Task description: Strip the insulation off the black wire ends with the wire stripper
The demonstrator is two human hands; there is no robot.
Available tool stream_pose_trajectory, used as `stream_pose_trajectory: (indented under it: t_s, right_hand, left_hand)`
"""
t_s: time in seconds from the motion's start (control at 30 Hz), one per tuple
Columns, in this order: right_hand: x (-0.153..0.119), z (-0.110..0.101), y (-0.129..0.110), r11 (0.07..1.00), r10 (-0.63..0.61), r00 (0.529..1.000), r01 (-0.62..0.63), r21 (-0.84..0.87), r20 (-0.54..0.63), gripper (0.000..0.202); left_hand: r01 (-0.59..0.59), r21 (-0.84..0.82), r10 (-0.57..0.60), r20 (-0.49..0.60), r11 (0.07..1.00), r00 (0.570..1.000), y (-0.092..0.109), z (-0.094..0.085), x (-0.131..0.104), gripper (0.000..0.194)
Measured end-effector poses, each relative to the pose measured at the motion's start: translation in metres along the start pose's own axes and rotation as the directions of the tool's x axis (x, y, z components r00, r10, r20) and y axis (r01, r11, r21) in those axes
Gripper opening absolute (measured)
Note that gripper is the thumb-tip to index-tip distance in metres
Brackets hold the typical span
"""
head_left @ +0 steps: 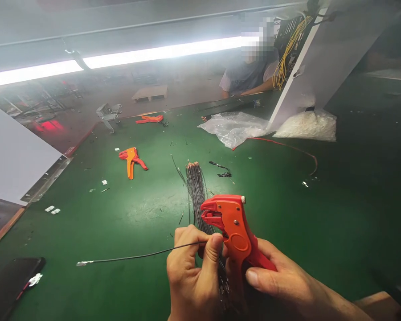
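My left hand pinches a thin black wire between thumb and forefinger. The wire's free end reaches left and carries a small pale terminal. In my right hand are red and orange wire strippers, gripped by the handles, their jaws pointing left. The jaws sit just above my left thumb, apart from each other. Whether the wire's near end touches the tool is hidden by my thumb. Beneath both hands lies a bundle of black wires with bare copper at the far ends.
Two more wire strippers lie farther off on the green table. A clear plastic bag, a tied bag of white pieces and a red wire are at back right. A black phone lies front left. A person sits beyond.
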State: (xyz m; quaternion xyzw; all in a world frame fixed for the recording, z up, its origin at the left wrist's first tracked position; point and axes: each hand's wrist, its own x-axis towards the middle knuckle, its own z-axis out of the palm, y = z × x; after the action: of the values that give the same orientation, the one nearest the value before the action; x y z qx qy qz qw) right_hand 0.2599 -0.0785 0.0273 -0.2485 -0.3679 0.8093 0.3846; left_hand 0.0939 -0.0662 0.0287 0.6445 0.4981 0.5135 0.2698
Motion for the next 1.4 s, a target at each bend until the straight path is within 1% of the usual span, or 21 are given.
stream_pose_trajectory:
  t_s: [0.1,0.2,0.3,0.4,0.5,0.7,0.8,0.93,1.0,1.07,1.13,1.2,1.23,1.3,1.33,1.4]
  right_hand:
    - [0.000,0.000,0.001,1.000,0.004,1.000,-0.005,-0.017,-0.013,0.043]
    - [0.000,-0.001,0.002,0.998,-0.024,1.000,0.024,-0.052,-0.012,0.040]
    - [-0.001,0.000,0.002,0.996,0.002,0.999,-0.005,-0.088,-0.035,0.037]
    - [-0.002,0.000,0.003,0.994,0.061,0.997,-0.065,-0.085,-0.053,0.041]
    - [-0.003,-0.001,0.008,0.994,0.064,0.994,-0.071,-0.084,-0.089,0.042]
    - [-0.005,-0.005,0.019,0.991,0.066,0.986,-0.083,-0.109,-0.152,0.044]
    - [-0.005,-0.004,0.019,0.991,0.061,0.985,-0.079,-0.105,-0.163,0.046]
    - [-0.006,-0.004,0.017,0.989,0.080,0.964,-0.108,-0.098,-0.253,0.048]
    - [-0.007,-0.005,0.017,0.988,0.105,0.959,-0.130,-0.081,-0.264,0.046]
    - [-0.007,-0.006,0.018,0.996,0.079,0.974,-0.085,-0.021,-0.211,0.042]
    - [-0.006,-0.008,0.018,0.998,0.035,0.991,-0.028,0.054,-0.132,0.037]
    - [-0.005,-0.009,0.018,0.995,0.004,0.997,0.003,0.098,-0.071,0.035]
    - [-0.005,-0.009,0.018,0.995,0.007,0.998,-0.001,0.103,-0.055,0.035]
    - [-0.004,-0.010,0.017,0.996,0.007,0.998,-0.001,0.091,-0.057,0.034]
    - [-0.005,-0.010,0.017,0.997,-0.006,0.997,0.012,0.073,-0.075,0.034]
    - [-0.005,-0.010,0.015,0.999,-0.037,0.990,0.038,0.009,-0.139,0.033]
  left_hand:
    - [0.001,-0.012,-0.001,0.004,1.000,1.000,-0.001,0.001,-0.002,0.022]
    - [-0.006,0.000,0.006,-0.002,1.000,1.000,-0.001,0.001,-0.004,0.021]
    - [-0.033,0.032,0.033,0.007,0.999,0.999,-0.002,0.001,-0.006,0.022]
    - [-0.063,0.029,0.064,-0.040,0.998,0.997,-0.004,0.004,-0.008,0.022]
    - [-0.077,0.006,0.077,-0.097,0.997,0.992,-0.005,0.008,-0.010,0.023]
    - [-0.047,-0.016,0.046,-0.070,0.999,0.996,-0.005,0.013,-0.012,0.023]
    - [-0.022,-0.021,0.020,-0.066,1.000,0.998,-0.006,0.014,-0.012,0.024]
    - [-0.043,-0.006,0.042,-0.079,0.999,0.996,-0.006,0.012,-0.011,0.026]
    - [-0.040,0.008,0.040,-0.059,0.999,0.997,-0.006,0.009,-0.010,0.026]
    - [0.009,-0.002,-0.009,-0.031,1.000,0.999,-0.006,0.005,-0.007,0.025]
    - [0.111,-0.042,-0.113,-0.030,0.993,0.993,-0.008,0.000,-0.003,0.028]
    - [0.229,-0.122,-0.238,-0.064,0.966,0.969,-0.010,-0.005,0.001,0.033]
    - [0.265,-0.173,-0.282,-0.083,0.949,0.956,-0.011,-0.007,0.004,0.035]
    - [0.295,-0.261,-0.331,-0.106,0.919,0.938,-0.012,-0.010,0.007,0.036]
    - [0.294,-0.281,-0.334,-0.104,0.914,0.937,-0.012,-0.011,0.008,0.037]
    - [0.282,-0.246,-0.304,-0.054,0.927,0.951,-0.011,-0.010,0.007,0.037]
